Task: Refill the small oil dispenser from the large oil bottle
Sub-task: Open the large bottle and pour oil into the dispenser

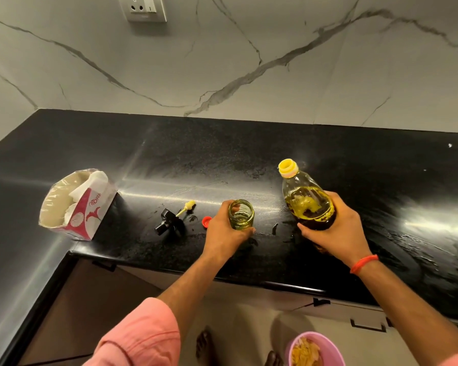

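On the black granite counter (pixel 249 159), the left hand (pixel 224 235) curls its fingers round the small green glass dispenser jar (pixel 240 214), uncapped and upright. The right hand (pixel 339 228) grips the large clear plastic oil bottle (pixel 306 199), yellow neck open. Left of the jar lie 1 red cap (pixel 206 221) and the black brush lid (pixel 171 221).

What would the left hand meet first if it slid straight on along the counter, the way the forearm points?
The left hand already grips the small glass dispenser, so that moves with it. Beyond it the black counter looks free up to the marble backsplash, though depth is hard to judge.
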### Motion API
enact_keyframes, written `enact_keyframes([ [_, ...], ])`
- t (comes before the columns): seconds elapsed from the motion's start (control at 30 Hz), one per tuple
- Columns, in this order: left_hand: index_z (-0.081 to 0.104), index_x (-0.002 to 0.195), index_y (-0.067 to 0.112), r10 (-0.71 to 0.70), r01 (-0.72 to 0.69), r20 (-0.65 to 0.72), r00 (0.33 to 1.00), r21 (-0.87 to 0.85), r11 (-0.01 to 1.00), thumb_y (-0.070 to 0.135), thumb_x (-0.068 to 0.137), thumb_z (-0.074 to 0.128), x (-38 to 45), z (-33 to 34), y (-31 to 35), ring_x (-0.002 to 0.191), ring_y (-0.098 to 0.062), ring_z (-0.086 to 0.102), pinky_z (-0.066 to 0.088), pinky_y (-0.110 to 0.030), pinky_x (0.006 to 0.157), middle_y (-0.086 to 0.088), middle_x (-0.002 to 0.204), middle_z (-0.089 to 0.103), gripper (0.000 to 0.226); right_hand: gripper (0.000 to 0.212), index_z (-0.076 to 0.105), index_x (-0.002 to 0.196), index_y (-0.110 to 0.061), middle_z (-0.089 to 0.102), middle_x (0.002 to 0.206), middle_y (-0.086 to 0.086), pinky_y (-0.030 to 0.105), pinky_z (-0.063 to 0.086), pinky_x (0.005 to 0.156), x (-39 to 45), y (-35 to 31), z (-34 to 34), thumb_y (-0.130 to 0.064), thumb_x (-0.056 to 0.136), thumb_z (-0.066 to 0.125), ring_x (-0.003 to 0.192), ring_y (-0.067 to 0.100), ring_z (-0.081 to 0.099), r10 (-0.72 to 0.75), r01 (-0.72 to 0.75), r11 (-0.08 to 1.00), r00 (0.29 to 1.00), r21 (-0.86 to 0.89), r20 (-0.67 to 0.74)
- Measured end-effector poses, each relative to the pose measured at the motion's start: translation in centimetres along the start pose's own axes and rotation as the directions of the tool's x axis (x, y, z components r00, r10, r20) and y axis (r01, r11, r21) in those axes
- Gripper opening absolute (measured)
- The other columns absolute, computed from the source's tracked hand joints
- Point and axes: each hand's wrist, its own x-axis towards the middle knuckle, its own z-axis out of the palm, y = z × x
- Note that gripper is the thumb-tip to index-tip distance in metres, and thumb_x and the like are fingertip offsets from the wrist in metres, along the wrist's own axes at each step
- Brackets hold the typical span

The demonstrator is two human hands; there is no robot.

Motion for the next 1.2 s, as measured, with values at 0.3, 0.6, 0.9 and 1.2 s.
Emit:
enact_keyframes([
  [0.3,0.054,0.122,0.033,0.01,-0.01,0.001,1.0,-0.007,1.0,0.017,0.071,0.091,0.1,0.0,0.1,0.092,0.025,0.057,0.045,0.001,0.074,0.021,0.103,0.066,0.065,0.076,0.052,0.124,-0.045,0.069,0.107,-0.018,0.028,0.055,0.089,1.0,-0.4,-2.0,-0.044,0.057,0.087,0.1,0.0,0.067,-0.004,0.05,0.976,0.977,-0.21,0.214],
  [0.6,0.053,0.122,0.033,0.024,-0.024,0.016,1.0,0.006,1.0,0.019,0.072,0.091,0.3,-0.1,0.1,0.092,0.021,0.057,0.043,0.003,0.073,0.021,0.103,0.065,0.064,0.077,0.05,0.127,-0.044,0.067,0.104,-0.019,0.03,0.056,0.078,2.1,-0.8,-2.9,-0.051,0.058,0.083,0.095,0.006,0.066,0.022,0.136,0.89,0.941,-0.436,0.339],
  [0.9,0.054,0.121,0.033,0.028,-0.028,0.027,0.999,-0.008,1.0,0.017,0.072,0.09,0.3,-0.1,0.2,0.09,0.028,0.055,0.043,0.003,0.073,0.021,0.102,0.065,0.063,0.078,0.048,0.131,-0.042,0.067,0.109,-0.016,0.024,0.044,0.07,2.9,-1.4,-3.0,-0.051,0.062,0.083,0.098,0.008,0.065,0.055,0.192,0.801,0.92,-0.567,0.389],
  [1.2,0.053,0.119,0.035,0.041,-0.04,0.033,0.999,-0.025,0.999,0.017,0.073,0.09,0.2,-0.3,0.2,0.093,0.018,0.059,0.044,0.002,0.073,0.02,0.103,0.066,0.061,0.077,0.045,0.132,-0.041,0.065,0.107,-0.015,0.023,0.041,0.067,3.4,-1.9,-3.2,-0.051,0.065,0.082,0.095,0.009,0.064,0.085,0.217,0.74,0.908,-0.637,0.409],
])
